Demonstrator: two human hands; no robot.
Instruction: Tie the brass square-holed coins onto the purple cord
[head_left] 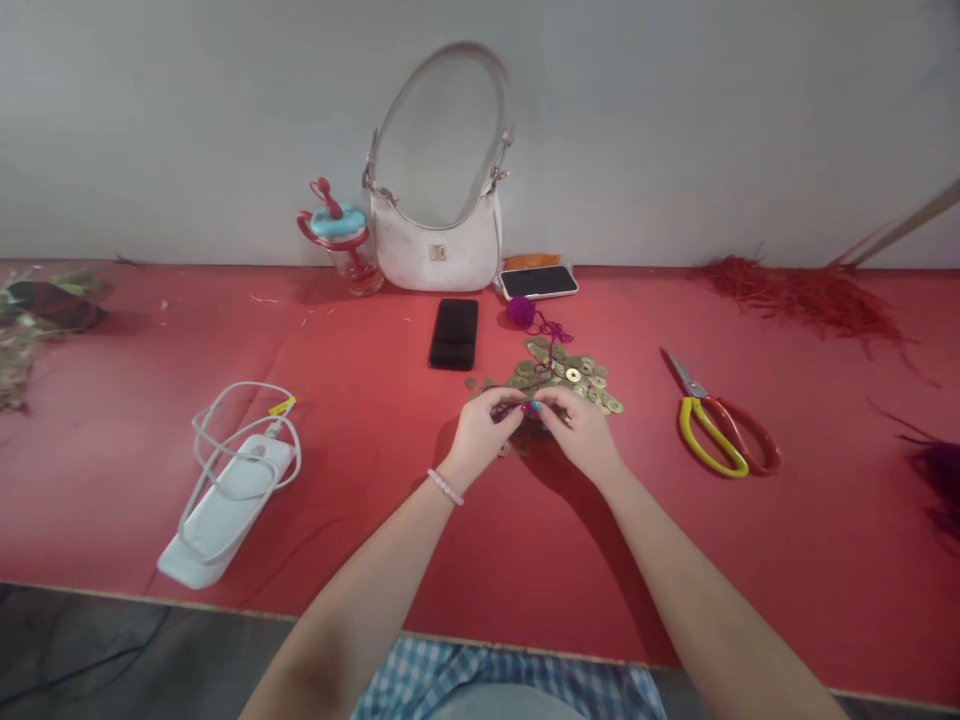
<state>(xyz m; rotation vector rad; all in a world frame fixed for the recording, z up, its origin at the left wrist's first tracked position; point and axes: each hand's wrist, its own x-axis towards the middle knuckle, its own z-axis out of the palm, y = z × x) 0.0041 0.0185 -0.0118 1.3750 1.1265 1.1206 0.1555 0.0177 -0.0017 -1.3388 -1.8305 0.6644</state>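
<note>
My left hand [481, 432] and my right hand [581, 430] meet over the near side of a heap of brass-coloured coins with centre holes [596, 385]. Both are closed in a pinch, fingertips almost touching. Purple yarn [553, 352] runs from a small ball [520, 311] behind the heap, across the coins, to my fingers. Small red and turquoise spots show at the fingertips; I cannot tell whether they are painted nails or beads. Whatever else lies between the fingers is hidden. A pale beaded bracelet [445, 487] circles my left wrist.
Scissors [705, 415] with yellow and red handles lie right of the coins. Left is a white power strip-like block [225, 515] with a coiled cable. Behind stand a handbag [442, 250], a lidded cup [351, 255] and two phones [454, 335]. Red shreds [810, 295] lie at the back right.
</note>
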